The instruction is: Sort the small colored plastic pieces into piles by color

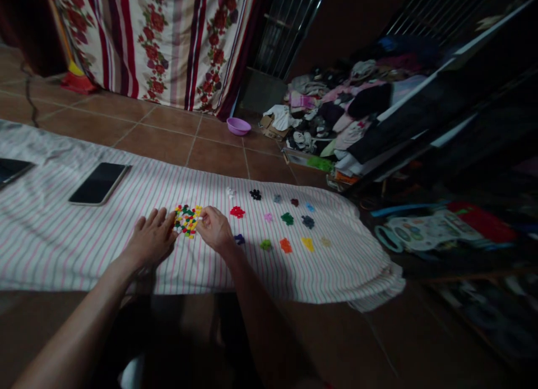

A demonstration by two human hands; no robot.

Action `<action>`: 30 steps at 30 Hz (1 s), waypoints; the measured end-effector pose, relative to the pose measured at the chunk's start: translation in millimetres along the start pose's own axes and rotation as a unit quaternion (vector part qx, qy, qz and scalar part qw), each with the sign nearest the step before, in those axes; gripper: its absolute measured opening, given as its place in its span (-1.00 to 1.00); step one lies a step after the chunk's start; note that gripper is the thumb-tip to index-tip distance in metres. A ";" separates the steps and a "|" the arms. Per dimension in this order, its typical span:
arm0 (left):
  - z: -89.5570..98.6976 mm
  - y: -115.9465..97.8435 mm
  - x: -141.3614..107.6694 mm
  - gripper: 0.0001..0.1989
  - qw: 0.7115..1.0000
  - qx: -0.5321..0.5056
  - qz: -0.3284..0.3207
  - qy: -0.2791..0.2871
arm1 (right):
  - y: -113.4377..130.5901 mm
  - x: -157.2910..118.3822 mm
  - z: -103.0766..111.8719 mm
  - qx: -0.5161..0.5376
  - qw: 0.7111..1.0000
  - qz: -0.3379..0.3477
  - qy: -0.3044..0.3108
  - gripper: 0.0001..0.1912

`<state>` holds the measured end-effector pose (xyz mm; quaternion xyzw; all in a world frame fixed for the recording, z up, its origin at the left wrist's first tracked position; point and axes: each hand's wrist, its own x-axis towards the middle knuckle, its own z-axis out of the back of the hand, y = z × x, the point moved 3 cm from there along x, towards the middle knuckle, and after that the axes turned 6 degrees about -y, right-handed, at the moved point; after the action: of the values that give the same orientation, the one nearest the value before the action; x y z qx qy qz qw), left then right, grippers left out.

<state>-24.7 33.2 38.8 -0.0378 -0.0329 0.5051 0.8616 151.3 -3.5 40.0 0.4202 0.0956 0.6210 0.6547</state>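
A mixed pile of small coloured pieces (186,220), in red, yellow, green and white, lies on the striped cloth (143,232). Flat on the cloth at the pile's left edge rests my left hand (152,236), its fingers stretched out. My right hand (214,227) is at the pile's right edge with fingers pinched together; whatever is between them is too small to make out. Small single-colour heaps spread to the right, among them a red heap (237,212), a black heap (255,195), a dark green heap (287,218), an orange heap (286,245) and a yellow heap (308,244).
A smartphone (100,184) lies on the cloth to the left, with a second dark device (12,170) at the far left edge. Beyond the cloth, a purple basin (239,126) stands on the tiled floor near a large clothes pile (332,106). A floral curtain (172,41) hangs behind.
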 end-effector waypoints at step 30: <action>1.2 -16.8 6.3 -0.24 0.999 -0.034 0.019 -0.038 | -48.0 4.3 64.7 0.059 0.982 -0.111 -0.144 -0.80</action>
<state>-7.2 30.6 41.7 -0.0482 -0.0817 0.5213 0.8481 229.3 -21.7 50.2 0.5296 0.0826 0.4712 0.7005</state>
